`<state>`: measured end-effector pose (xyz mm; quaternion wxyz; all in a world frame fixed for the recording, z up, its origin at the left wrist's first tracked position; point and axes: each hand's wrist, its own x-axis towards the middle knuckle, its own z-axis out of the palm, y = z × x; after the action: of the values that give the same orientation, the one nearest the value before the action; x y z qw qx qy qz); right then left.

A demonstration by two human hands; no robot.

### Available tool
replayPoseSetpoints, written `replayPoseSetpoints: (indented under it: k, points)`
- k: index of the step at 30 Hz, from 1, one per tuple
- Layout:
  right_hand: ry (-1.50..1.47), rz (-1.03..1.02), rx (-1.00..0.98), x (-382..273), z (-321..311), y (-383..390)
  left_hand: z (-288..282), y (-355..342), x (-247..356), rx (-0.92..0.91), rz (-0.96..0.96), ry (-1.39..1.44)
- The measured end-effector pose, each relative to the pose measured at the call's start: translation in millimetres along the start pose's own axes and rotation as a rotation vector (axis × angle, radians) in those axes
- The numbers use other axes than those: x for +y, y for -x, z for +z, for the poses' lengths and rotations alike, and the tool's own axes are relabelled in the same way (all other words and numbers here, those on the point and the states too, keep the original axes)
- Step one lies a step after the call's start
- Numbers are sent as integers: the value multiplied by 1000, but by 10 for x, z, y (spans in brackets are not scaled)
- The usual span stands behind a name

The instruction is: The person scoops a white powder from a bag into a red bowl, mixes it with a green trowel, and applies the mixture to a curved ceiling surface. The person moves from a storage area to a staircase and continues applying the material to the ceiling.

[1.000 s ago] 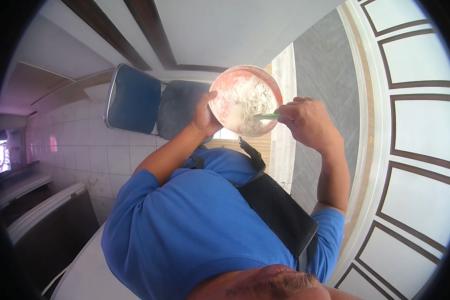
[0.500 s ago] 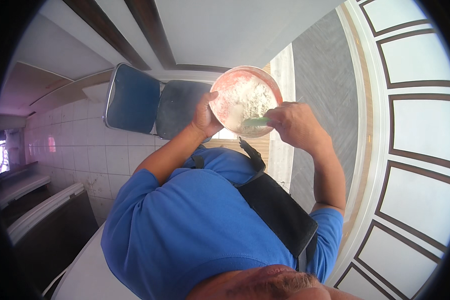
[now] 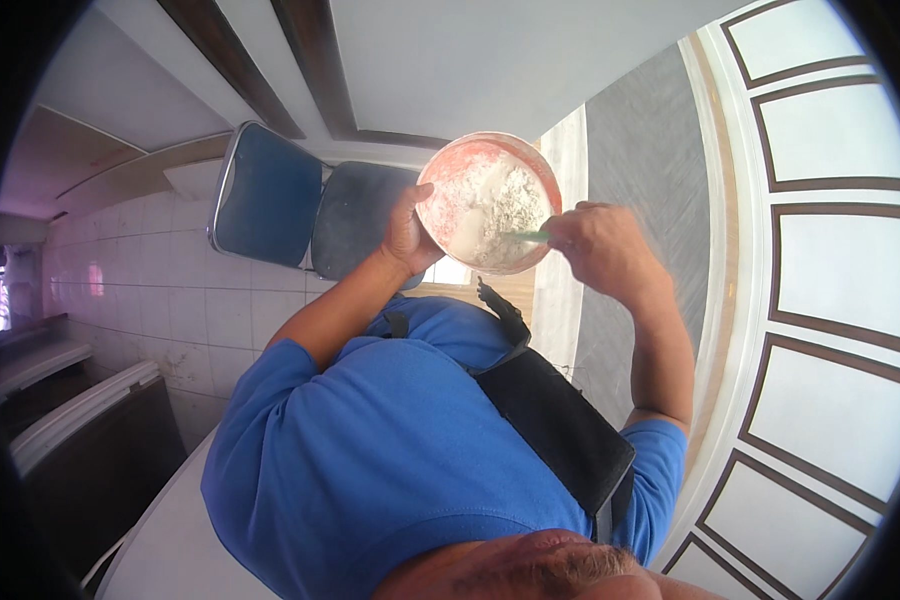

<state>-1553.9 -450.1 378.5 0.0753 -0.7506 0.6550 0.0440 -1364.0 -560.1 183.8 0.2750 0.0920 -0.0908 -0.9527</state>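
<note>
A round pinkish bowl (image 3: 555,200) is held up in front of me, its inside coated with white, crumbly powder or paste (image 3: 508,205). My left hand (image 3: 408,232) grips its left side, thumb over the rim and the other fingers mostly hidden underneath. At the bowl's lower right rim, my right hand (image 3: 600,245) is closed round a slim green tool (image 3: 530,236). The tool's far end dips into the white stuff, so its exact kind cannot be made out.
Behind my left hand stands a blue padded chair (image 3: 266,200) with a metal frame. A white panelled wall (image 3: 840,255) with brown trim runs along the right, beside a grey strip of floor (image 3: 642,150). A dark box-like thing with a pale edge (image 3: 105,425) is at lower left.
My right hand has shifted slightly to the right with the green tool, which now lies a little higher in the bowl. The left hand keeps hold of the bowl, nearly still.
</note>
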Motion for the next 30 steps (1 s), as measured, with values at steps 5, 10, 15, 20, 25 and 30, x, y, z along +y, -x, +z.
replayPoseSetpoints:
  k: [5, 10, 15, 20, 25, 30]
  points:
    - [17, 44, 53, -31, -295, -15, 74, 94, -8, -5, 38, 36]
    - [104, -99, -17, -22, -262, 42, 208, 200, -50, -16, 38, 43]
    - [75, -108, 47, -125, -775, 54, 543, 472, 14, 47, 102, 34]
    - [116, -293, -138, -55, -613, 136, 719, 516, -174, 59, 178, -8]
    - [86, -331, 37, 331, -535, 4, 553, 309, -410, 89, 289, 28]
    - [91, -369, 22, 649, -224, -11, 337, 112, -649, 127, 359, 53]
